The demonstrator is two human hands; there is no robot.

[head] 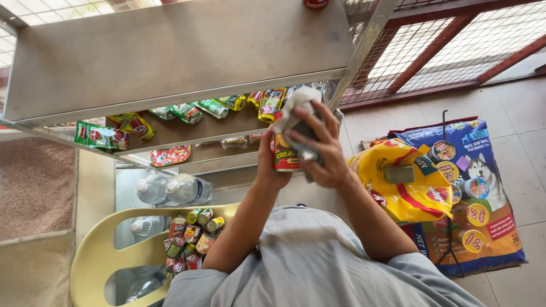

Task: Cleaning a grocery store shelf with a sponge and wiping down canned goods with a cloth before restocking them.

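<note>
While the left hand (272, 165) wraps around a small red-labelled can (286, 152) just above the frame's centre, the right hand (318, 149) presses a pale cloth (301, 105) over its top, fingers spread and clasping cloth and can together. Such a tin is likely rigid, fairly weighty for its size and smooth-sided, so the wall is the sound place to grip. More cans (190, 239) lie on the yellow chair (108, 244) at lower left; the cloth looks soft, though partly hidden
</note>
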